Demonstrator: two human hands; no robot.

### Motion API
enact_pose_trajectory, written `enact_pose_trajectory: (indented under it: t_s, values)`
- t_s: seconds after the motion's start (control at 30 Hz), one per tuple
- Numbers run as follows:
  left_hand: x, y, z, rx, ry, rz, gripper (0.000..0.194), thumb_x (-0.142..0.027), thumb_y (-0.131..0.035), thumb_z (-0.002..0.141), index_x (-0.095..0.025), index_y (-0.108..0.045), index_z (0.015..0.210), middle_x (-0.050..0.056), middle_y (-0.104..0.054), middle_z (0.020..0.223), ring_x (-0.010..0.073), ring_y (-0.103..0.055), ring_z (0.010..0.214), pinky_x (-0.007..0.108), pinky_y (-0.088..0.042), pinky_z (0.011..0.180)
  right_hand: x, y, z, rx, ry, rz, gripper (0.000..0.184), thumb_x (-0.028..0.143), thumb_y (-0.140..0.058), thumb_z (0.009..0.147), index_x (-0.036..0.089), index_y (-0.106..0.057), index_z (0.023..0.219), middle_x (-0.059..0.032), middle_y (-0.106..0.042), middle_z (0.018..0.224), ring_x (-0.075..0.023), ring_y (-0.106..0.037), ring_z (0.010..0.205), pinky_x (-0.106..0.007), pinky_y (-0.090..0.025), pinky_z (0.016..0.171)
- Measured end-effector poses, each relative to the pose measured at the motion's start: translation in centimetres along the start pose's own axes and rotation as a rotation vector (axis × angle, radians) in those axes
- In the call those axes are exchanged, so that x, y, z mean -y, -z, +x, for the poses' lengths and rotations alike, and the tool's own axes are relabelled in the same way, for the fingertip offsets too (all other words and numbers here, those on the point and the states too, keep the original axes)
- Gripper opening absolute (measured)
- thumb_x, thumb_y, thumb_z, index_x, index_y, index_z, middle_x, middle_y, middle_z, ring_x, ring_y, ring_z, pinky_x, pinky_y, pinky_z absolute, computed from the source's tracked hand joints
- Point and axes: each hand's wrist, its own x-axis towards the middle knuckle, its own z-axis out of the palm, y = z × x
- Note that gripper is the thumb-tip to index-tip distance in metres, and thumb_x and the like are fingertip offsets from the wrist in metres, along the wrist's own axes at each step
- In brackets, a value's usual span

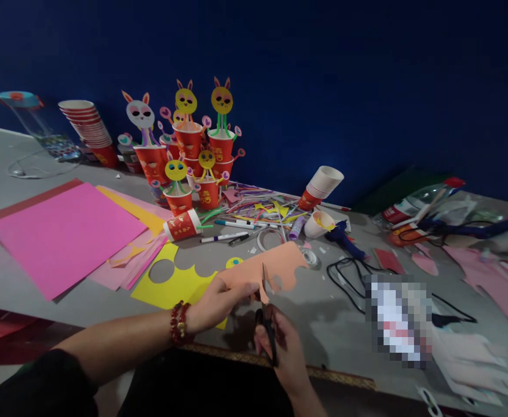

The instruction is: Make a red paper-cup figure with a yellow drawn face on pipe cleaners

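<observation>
My left hand point(225, 298) grips a sheet of peach paper point(282, 258) by its near edge, thumb on top. Rounded notches are cut out of the sheet's right side. In my right hand point(286, 347) is a pair of black-handled scissors point(266, 327), fingers through the loops. Their blades point away from me and cross the peach paper just right of my left thumb. Under and left of the paper lies a yellow sheet point(184, 284) with round cut-outs. A small yellow paper circle with a drawn face point(234, 262) rests beside the peach sheet.
Red paper cups with paper animal heads point(188, 145) stand at the back. Pink sheets point(71, 231) lie on the left. Pens point(225, 236) and coloured pipe cleaners point(262, 202) are strewn mid-table. A blue glue gun point(344, 238) with a black cord point(344, 284) sits on the right.
</observation>
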Motion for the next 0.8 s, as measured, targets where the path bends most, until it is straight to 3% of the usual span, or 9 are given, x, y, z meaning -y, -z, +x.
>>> enact_pose_trajectory:
  t_s: [0.17, 0.3, 0.5, 0.67, 0.8]
  values:
    - [-0.1, 0.4, 1.2, 0.022, -0.104, -0.199, 0.033, -0.043, -0.066, 0.082, -0.015, -0.07, 0.063, 0.005, -0.071, 0.073, 0.0179, -0.063, 0.077, 0.027, -0.049, 0.08, 0.2, 2.8, -1.4, -0.02, -0.042, -0.094, 0.045, 0.063, -0.071, 0.078, 0.021, -0.054, 0.076, 0.0045, -0.05, 0.06, -0.0106, -0.043, 0.049, -0.021, -0.039, 0.044]
    - [-0.8, 0.7, 2.1, -0.058, -0.127, -0.277, 0.028, -0.039, -0.07, 0.077, -0.014, -0.072, 0.065, 0.005, -0.069, 0.067, 0.0161, -0.061, 0.069, 0.027, -0.049, 0.072, 0.9, 5.5, -1.6, -0.111, 0.015, -0.166, 0.039, 0.057, -0.073, 0.08, 0.02, -0.059, 0.077, 0.0022, -0.055, 0.061, -0.0136, -0.05, 0.052, -0.023, -0.046, 0.049]
    - [-1.6, 1.1, 3.0, -0.09, -0.122, -0.209, 0.03, -0.04, -0.072, 0.077, -0.011, -0.072, 0.069, 0.006, -0.068, 0.068, 0.0137, -0.059, 0.063, 0.026, -0.048, 0.064, 1.8, 8.0, -0.4, -0.174, 0.083, -0.266, 0.04, 0.058, -0.072, 0.078, 0.021, -0.059, 0.074, -0.0001, -0.06, 0.062, -0.0171, -0.058, 0.056, -0.026, -0.05, 0.053]
    - [-2.3, 2.0, 3.7, -0.116, -0.089, -0.079, 0.032, -0.044, -0.071, 0.078, -0.012, -0.07, 0.073, 0.002, -0.063, 0.061, 0.0106, -0.056, 0.054, 0.022, -0.046, 0.055, 2.2, 9.8, 0.0, -0.271, 0.186, -0.644, 0.039, 0.058, -0.074, 0.077, 0.024, -0.055, 0.071, 0.0033, -0.057, 0.055, -0.0144, -0.05, 0.048, -0.024, -0.04, 0.048]
    - [-3.1, 2.1, 4.3, -0.024, -0.056, 0.093, 0.031, -0.044, -0.075, 0.075, -0.013, -0.072, 0.07, 0.0, -0.063, 0.057, 0.0098, -0.054, 0.049, 0.02, -0.043, 0.05, 2.0, 10.7, 0.1, -0.379, 0.304, -0.761, 0.038, 0.059, -0.072, 0.077, 0.024, -0.058, 0.074, 0.0019, -0.062, 0.056, -0.0158, -0.055, 0.048, -0.025, -0.042, 0.05]
